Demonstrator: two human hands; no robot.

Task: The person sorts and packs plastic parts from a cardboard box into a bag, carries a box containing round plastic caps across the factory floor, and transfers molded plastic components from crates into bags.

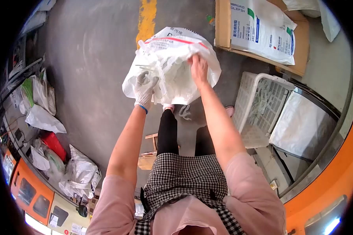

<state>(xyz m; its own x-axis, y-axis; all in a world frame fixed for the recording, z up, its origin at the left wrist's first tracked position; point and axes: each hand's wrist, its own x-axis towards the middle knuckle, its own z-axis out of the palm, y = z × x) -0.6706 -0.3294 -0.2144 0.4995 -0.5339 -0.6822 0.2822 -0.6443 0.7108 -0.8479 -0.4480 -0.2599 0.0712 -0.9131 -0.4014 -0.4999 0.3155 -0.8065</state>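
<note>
A large white printed sack (210,64) with a red stripe stands with its mouth open in front of me, above the floor. Pale translucent plastic pieces (170,76) fill its opening. My left hand (145,88), in a white glove with a blue cuff edge, is at the left side of the opening, fingers bent and apart beside the pieces. My bare right hand (199,68) is at the right side of the opening, its fingers closed at the sack's inner edge; the fingertips are partly hidden in the white plastic.
A white basket (259,98) with pale pieces stands at the right, below a cardboard box (302,47) holding printed sacks. A small wooden stool (146,161) is by my legs. White bags (82,170) and a red one (53,145) lie at the left.
</note>
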